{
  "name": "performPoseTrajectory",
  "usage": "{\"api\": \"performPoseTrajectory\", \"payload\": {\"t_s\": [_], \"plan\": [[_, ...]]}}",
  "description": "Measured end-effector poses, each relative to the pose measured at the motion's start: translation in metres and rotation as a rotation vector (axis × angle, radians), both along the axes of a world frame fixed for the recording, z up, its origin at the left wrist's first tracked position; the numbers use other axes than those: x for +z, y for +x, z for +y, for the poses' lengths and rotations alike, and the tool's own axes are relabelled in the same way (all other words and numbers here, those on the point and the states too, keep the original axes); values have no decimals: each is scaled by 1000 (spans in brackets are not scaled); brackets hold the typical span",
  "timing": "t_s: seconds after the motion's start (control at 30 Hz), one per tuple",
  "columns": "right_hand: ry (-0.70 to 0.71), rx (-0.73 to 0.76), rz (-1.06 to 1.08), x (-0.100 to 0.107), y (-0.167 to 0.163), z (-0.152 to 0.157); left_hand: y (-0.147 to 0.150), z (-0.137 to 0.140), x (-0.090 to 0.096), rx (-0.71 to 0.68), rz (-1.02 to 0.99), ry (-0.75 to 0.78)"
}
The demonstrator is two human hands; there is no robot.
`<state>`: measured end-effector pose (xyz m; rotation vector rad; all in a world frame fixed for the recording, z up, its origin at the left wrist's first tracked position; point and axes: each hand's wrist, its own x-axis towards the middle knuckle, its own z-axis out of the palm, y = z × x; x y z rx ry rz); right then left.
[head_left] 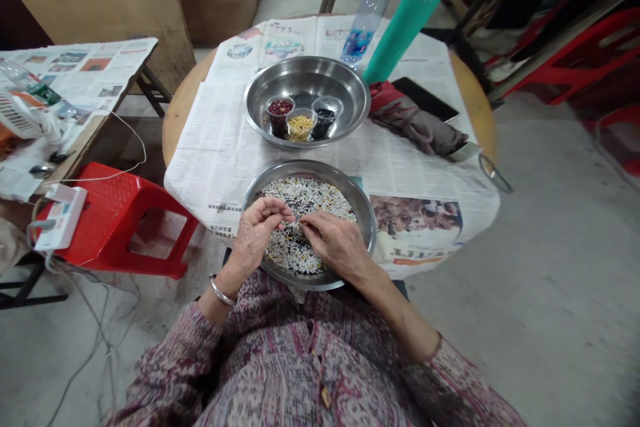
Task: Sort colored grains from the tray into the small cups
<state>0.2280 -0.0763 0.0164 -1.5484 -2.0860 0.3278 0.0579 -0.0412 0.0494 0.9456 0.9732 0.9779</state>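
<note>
A steel basin (371, 227) at the near edge of the table holds a spread of mixed grains (320, 192), mostly white with yellow and dark bits. Over its left half, my left hand (254, 230) is closed, thumb and fingertips together. My right hand (340, 243) pinches just above the grains, its fingertips close to the left ones. Whatever is between the fingers is too small to make out. Behind stands a larger steel basin (256, 110) with three clear cups: dark red beans (279, 107), yellow kernels (301, 125) and black beans (326, 114).
Newspaper (205, 140) covers the round table. A bottle with a blue cap (365, 20), a tall green container (413, 17), a folded umbrella (415, 121) and a dark phone (425, 97) lie or stand at the back right. Left are a red stool (120, 213) and a power strip (63, 217).
</note>
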Motion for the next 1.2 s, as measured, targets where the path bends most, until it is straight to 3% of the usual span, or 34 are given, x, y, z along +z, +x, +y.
{"api": "performPoseTrajectory", "payload": {"t_s": [0.3,0.6,0.8,0.93,1.2], "plan": [[-32,26,-144,-1,-3,0,3,-4,-2,-6,-43,-34],[-82,14,-137,-2,-3,1,3,-7,-8,-88,58,-4],[-112,2,-160,3,-4,2,4,-9,-11,-129,281,190],[-77,23,-124,3,-3,2,4,-8,-11,-73,322,306],[30,-85,28,-2,1,1,3,-6,-6,-34,224,166]]}}
